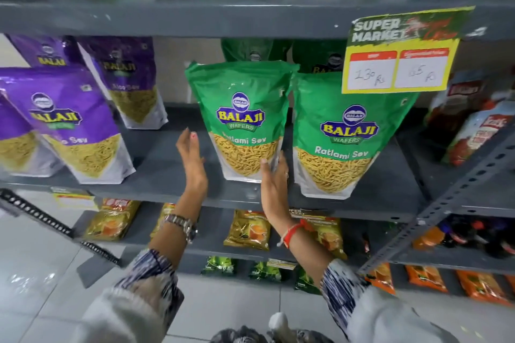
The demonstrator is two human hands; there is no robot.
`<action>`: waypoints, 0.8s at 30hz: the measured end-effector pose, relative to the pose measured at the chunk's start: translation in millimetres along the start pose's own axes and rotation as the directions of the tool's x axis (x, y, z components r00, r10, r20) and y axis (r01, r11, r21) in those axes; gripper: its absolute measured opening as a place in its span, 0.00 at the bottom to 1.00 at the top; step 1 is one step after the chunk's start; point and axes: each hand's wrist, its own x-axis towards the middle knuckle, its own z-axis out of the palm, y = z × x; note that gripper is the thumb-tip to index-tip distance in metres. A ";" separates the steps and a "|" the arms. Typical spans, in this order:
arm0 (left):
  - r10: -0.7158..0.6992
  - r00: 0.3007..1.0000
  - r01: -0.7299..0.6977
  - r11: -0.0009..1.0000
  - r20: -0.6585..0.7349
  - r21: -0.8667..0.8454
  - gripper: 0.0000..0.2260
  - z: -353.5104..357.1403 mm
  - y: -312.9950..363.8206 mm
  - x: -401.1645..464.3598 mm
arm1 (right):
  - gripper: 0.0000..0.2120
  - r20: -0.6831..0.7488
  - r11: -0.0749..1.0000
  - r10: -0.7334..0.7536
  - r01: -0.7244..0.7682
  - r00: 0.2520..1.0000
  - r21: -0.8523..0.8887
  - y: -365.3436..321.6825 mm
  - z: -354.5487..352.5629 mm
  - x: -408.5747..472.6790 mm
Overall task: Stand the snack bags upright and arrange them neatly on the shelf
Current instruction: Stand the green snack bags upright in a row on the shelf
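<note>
Two green Ratlami Sev bags stand upright on the grey middle shelf (167, 184). The left green bag (239, 117) is between my hands. My left hand (192, 159) is open, flat, a small gap to the left of that bag. My right hand (274, 184) is flat with its fingertips touching the bag's lower right corner. The right green bag (342, 136) stands just beside it, nearer the front edge. More green bags show behind them, mostly hidden. Purple Aloo Sev bags (69, 122) lean at the shelf's left, with another purple bag (131, 83) standing further back.
A yellow price sign (401, 53) hangs from the upper shelf over the right green bag. Red and blue packets (471, 125) fill the adjoining shelf at right. A slotted metal upright (446, 203) slants across the right. Lower shelves hold small yellow, green and orange packets.
</note>
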 end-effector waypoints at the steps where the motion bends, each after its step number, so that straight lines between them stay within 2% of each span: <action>1: -0.022 0.998 0.021 0.999 0.060 0.026 0.21 -0.2 1.9 5.7 | 0.35 -0.015 0.999 0.028 -0.027 1.000 0.020 1.4 5.2 5.5; 4: -0.134 0.971 0.110 0.985 0.196 0.131 0.38 -4.2 -8.9 21.2 | 0.35 -0.085 0.986 0.125 -0.114 0.989 0.124 -4.9 13.5 21.5; 6: -0.199 0.945 0.161 0.974 0.258 0.159 0.41 -1.8 -8.7 21.8 | 0.33 -0.060 0.975 0.159 -0.147 0.985 0.168 -7.3 15.7 31.5; 10: -0.183 0.908 0.135 0.979 0.378 0.149 0.23 6.9 5.8 5.5 | 0.27 -0.083 0.969 0.153 -0.133 0.985 0.206 -7.0 13.9 34.2; 13: -0.150 0.919 0.125 0.988 0.364 0.092 0.19 5.9 2.9 1.8 | 0.20 -0.094 0.972 0.089 -0.066 0.992 0.226 -0.9 13.0 27.1; 14: -0.147 0.919 0.126 0.989 0.367 0.080 0.19 3.4 2.0 0.6 | 0.21 -0.095 0.973 0.083 -0.060 0.992 0.222 1.7 14.5 23.6; 17: -0.154 0.897 0.139 0.988 0.414 0.065 0.15 -4.3 -0.6 -3.2 | 0.42 -0.111 0.976 0.081 -0.056 0.991 0.210 7.9 18.4 13.9; 18: -0.157 0.888 0.147 0.988 0.433 0.056 0.14 -5.3 -0.7 -3.2 | 0.45 -0.120 0.977 0.078 -0.052 0.990 0.207 8.8 19.8 12.7; 24: -0.164 0.872 0.147 0.986 0.461 0.074 0.19 -11.0 0.4 0.6 | 0.49 -0.118 0.981 0.067 -0.043 0.991 0.192 9.5 19.2 12.2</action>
